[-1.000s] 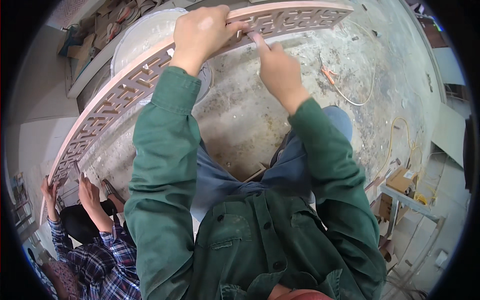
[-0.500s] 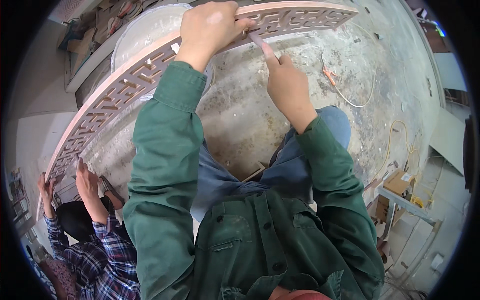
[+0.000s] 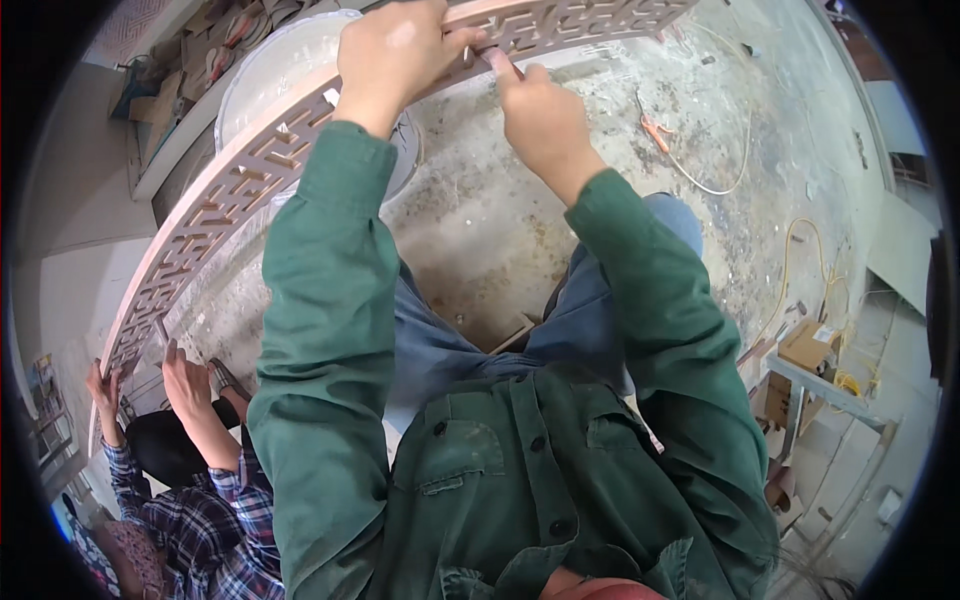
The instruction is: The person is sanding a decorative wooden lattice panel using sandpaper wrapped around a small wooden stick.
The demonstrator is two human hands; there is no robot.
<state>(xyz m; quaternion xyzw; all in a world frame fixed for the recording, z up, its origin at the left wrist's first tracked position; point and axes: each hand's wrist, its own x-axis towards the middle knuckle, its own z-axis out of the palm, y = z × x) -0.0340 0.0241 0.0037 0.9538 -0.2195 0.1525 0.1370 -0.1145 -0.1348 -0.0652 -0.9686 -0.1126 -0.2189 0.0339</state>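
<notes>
A long, pale wooden lattice panel [image 3: 225, 195] with cut-out openings arches across the far side, from far right to lower left. My left hand [image 3: 392, 55] is closed over its upper edge, thumb along the near face. Just to the right, my right hand [image 3: 545, 120] is closed on a narrow greyish stick [image 3: 490, 54], index finger stretched along it. The stick's tip meets the lattice beside my left thumb; fingers partly cover the stick. At the panel's lower left end, a co-worker's hand [image 3: 105, 390] holds the edge, while their other hand [image 3: 187, 380] has a thin stick at the openings.
Behind the panel stands a large whitish round tub [image 3: 290, 65]. On the stained floor lie an orange-handled tool [image 3: 656, 132] with a pale hose and a yellow cord [image 3: 785, 270]. To the right, a cardboard box [image 3: 808, 343] rests on a metal-framed stand [image 3: 845, 385].
My right hand has moved up and left, closer to the panel, and less of the stick shows. The panel and my left hand sit slightly further left in view. The co-worker's hands remain at the panel.
</notes>
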